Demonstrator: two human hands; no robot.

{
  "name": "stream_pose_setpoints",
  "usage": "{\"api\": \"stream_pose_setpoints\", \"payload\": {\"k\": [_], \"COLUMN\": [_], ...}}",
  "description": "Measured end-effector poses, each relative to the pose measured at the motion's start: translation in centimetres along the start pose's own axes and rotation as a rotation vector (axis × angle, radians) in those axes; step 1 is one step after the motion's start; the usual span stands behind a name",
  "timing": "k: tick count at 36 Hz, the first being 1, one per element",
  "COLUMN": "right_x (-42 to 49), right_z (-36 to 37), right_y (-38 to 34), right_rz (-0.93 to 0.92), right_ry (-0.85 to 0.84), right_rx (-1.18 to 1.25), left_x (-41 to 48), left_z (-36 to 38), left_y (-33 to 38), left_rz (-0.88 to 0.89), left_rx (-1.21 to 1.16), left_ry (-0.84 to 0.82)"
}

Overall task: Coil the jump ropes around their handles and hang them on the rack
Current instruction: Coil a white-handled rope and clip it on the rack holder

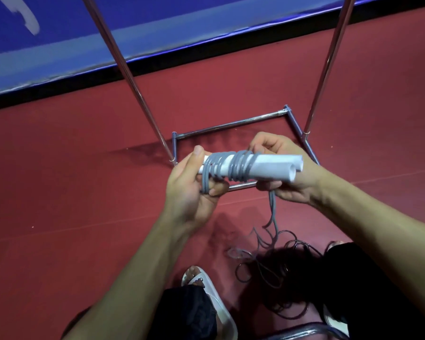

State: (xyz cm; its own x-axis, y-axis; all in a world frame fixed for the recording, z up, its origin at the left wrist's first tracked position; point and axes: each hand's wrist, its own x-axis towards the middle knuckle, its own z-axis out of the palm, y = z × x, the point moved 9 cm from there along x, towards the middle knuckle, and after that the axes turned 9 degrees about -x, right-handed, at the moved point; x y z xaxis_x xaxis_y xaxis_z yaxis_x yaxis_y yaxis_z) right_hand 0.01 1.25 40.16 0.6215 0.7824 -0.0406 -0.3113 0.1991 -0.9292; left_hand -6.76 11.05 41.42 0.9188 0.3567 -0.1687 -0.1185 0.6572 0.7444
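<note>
Nearest, by a white slide sandal (206, 298) on the red floor (84, 168), the unwound part of the grey plastic jump rope (263, 263) lies in a loose tangle. One strand climbs from it to the underside of the right hand (287, 177).

Above that, both hands hold the two white cylindrical handles (275, 168) side by side and roughly level. The grey turns (238, 168) cover their middle, bunched in two groups with a bare strip between them.

The left hand (189, 190) is clenched round the left ends, thumb on top. A loop of rope runs down over its curled fingers. The right hand grasps the handles just right of the coil, fingers wrapped underneath. Whether it also pinches the rising strand cannot be told.

To wind well:
- Clamp the handles together with the left hand so they do not splay.
- Let the right hand feed each turn snug against the one before it, closing the bare strip.
- Draw slack slowly, since the floor tangle may snag.
- Free the loop on the left fingers before it gets trapped under new turns.

Just beyond the hands stands the chrome tubular rack (226, 126), its base on the floor and its two slanting uprights (123, 67) rising out of view. A blue padded panel (108, 33) lies farthest away.
</note>
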Motion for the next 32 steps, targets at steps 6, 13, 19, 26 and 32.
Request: {"api": "stream_pose_setpoints", "payload": {"k": [6,13,19,26,32], "right_x": [0.4,0.4,0.5,0.5,0.5], "right_z": [-0.3,-1.0,-0.7,-1.5,-1.4], "right_y": [1.4,2.0,1.8,2.1,1.0], "right_rz": [0.061,0.094,0.087,0.174,0.058], "right_ry": [0.196,0.272,0.305,0.356,0.4], "right_rx": [0.037,-0.306,-0.49,-0.486,-0.626], "left_x": [1.4,2.7,3.1,3.4,3.2], "left_z": [-1.1,-4.3,-5.7,-6.9,-6.8], "left_y": [1.0,2.0,2.3,2.6,3.3], "left_rz": [0.033,0.14,0.211,0.261,0.334], "left_rx": [-0.159,-0.173,-0.097,-0.01,0.061], "left_ry": [0.177,0.448,0.507,0.515,0.539]}}
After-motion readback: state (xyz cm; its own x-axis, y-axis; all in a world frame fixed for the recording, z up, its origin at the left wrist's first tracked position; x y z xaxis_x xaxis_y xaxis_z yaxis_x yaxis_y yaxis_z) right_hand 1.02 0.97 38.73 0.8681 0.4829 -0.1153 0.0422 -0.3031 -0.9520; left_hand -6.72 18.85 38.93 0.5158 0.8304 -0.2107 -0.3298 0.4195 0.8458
